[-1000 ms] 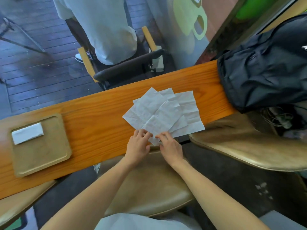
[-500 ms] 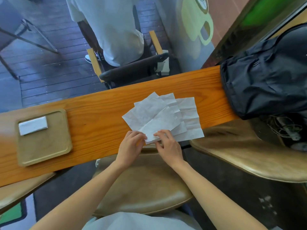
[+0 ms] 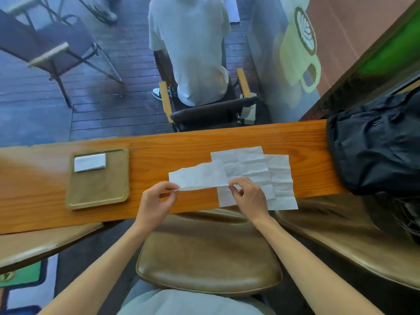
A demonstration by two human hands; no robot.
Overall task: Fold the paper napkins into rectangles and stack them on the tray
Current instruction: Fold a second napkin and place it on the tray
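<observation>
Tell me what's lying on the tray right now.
One folded white napkin lies flat in the far left corner of the tray; the rest of the tray's surface shows bare. Whether that rectangle is one napkin or several stacked cannot be told from above.

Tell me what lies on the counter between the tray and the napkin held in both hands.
Nothing: in the head view, only bare wooden counter separates the tray from the held napkin.
</observation>
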